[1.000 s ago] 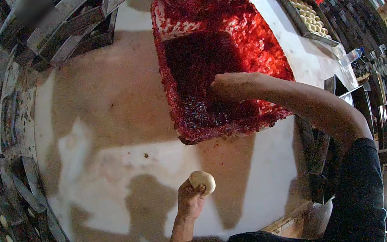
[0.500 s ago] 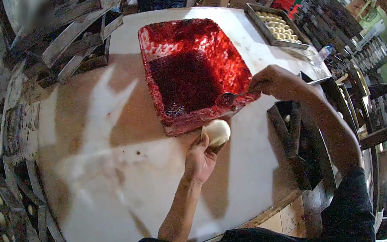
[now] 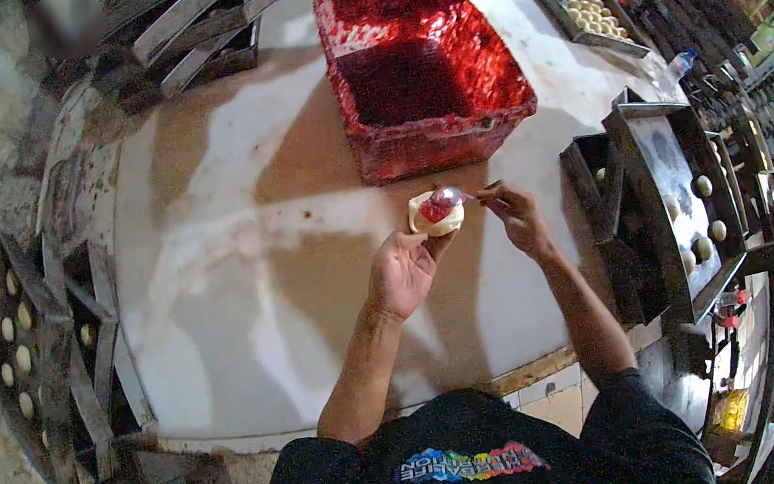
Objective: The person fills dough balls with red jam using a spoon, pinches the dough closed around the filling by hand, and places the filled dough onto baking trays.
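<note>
Red filling (image 3: 432,212) is on the dough (image 3: 446,226), not closed up yet, in the half-open left hand (image 3: 401,277), and the right hand (image 3: 517,214) pinches a spoon (image 3: 448,196).

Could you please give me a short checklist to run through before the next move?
1. Dough round held in the left grip: ok.
2. Spoon held by its handle in the right grip: ok.
3. Red filling on the dough's upper face: ok.
4. Spoon withdrawn from the dough: not ok, its bowl is at the filling.
5. Spoon bowl free of filling: cannot tell.
6. Red-smeared tub upright on the table: ok.
</note>
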The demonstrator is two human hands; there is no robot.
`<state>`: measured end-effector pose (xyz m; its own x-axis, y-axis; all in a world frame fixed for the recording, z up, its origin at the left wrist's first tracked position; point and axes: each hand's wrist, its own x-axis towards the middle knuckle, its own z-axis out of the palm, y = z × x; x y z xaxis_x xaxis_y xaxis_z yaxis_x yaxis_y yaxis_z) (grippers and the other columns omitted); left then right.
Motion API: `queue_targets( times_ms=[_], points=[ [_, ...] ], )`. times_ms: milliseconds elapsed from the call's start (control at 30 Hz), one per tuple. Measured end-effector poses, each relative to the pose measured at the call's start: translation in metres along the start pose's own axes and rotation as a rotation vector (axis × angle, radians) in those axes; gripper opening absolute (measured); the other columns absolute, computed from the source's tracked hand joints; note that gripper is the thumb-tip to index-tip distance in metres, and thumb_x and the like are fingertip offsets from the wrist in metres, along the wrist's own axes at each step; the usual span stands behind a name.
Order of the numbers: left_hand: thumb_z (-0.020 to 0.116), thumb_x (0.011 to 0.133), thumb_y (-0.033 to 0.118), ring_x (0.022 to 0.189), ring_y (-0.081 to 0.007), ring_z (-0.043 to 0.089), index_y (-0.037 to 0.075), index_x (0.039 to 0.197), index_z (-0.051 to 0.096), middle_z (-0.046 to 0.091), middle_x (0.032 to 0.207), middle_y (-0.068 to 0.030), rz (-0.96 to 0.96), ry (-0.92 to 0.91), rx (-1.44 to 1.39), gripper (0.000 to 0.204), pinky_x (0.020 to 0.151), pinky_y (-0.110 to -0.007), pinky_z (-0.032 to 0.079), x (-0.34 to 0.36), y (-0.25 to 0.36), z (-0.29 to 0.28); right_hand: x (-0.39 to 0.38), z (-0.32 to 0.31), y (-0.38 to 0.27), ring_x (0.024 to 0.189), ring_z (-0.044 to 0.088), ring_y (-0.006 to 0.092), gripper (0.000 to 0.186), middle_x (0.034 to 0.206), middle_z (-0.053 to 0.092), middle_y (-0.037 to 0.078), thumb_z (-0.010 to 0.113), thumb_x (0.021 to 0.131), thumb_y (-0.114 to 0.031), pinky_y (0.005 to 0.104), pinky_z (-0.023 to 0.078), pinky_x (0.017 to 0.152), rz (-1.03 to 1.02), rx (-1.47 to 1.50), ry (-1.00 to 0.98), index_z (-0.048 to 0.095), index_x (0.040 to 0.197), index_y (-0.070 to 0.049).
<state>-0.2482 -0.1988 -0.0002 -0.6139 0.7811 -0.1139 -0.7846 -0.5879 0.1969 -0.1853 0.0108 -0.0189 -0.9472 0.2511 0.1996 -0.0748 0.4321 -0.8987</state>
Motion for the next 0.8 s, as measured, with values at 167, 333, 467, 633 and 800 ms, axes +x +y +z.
queue_targets(
  times_ms=[167, 333, 467, 633, 800],
  points=[
    [0.036, 0.068, -0.012, 0.113, -0.027, 0.046, -0.006, 0.12, 0.038, 0.046, 0.121, -0.016, 0.118, 0.042, 0.106, 0.052, 0.101, -0.038, 0.037, -0.037, 0.006, -0.002, -0.007, 0.049, 0.06, 0.087, 0.056, 0.016, 0.021, 0.091, 0.06, 0.008, 0.05, 0.079, 0.0, 0.0287, 0.043, 0.079, 0.133, 0.287, 0.116, 0.059, 0.097, -0.001],
    [0.043, 0.079, -0.006, 0.111, -0.0243, 0.048, -0.004, 0.121, 0.038, 0.047, 0.12, -0.0141, 0.123, 0.039, 0.358, 0.043, 0.098, -0.038, 0.039, -0.053, 0.004, -0.005, -0.01, 0.077, 0.028, 0.085, 0.057, 0.0253, 0.02, 0.096, 0.06, 0.01, 0.059, 0.076, -0.007, 0.0286, 0.042, 0.077, -0.227, -0.648, 0.263, 0.062, 0.095, -0.007],
    [0.056, 0.08, 0.003, 0.107, -0.0236, 0.051, 0.0, 0.122, 0.039, 0.05, 0.116, -0.0111, 0.161, 0.059, 0.507, 0.045, 0.091, -0.037, 0.045, -0.063, 0.004, -0.013, -0.032, 0.083, -0.072, 0.095, 0.054, 0.0238, 0.04, 0.105, 0.057, 0.014, 0.044, 0.091, -0.035, 0.0351, 0.041, 0.085, 0.623, 0.702, -0.15, 0.055, 0.106, 0.0],
    [0.064, 0.078, 0.015, 0.095, -0.0178, 0.055, 0.006, 0.118, 0.042, 0.054, 0.108, -0.0065, 0.184, -0.01, 0.522, 0.047, 0.079, -0.031, 0.048, -0.063, -0.012, -0.007, -0.065, 0.069, -0.078, 0.099, 0.052, 0.0193, 0.05, 0.104, 0.056, 0.013, 0.035, 0.092, -0.041, 0.0338, 0.04, 0.088, 0.431, 0.936, -0.106, 0.052, 0.106, 0.004],
    [0.061, 0.082, 0.014, 0.089, -0.0141, 0.055, 0.003, 0.108, 0.045, 0.054, 0.1, -0.006, 0.168, 0.095, 0.569, 0.033, 0.073, -0.029, 0.049, -0.065, -0.03, -0.011, -0.093, 0.061, -0.089, 0.1, 0.051, 0.018, 0.032, 0.103, 0.055, 0.011, 0.046, 0.09, -0.025, 0.0321, 0.04, 0.089, 0.313, 0.755, 0.017, 0.051, 0.107, 0.002]
  ],
)
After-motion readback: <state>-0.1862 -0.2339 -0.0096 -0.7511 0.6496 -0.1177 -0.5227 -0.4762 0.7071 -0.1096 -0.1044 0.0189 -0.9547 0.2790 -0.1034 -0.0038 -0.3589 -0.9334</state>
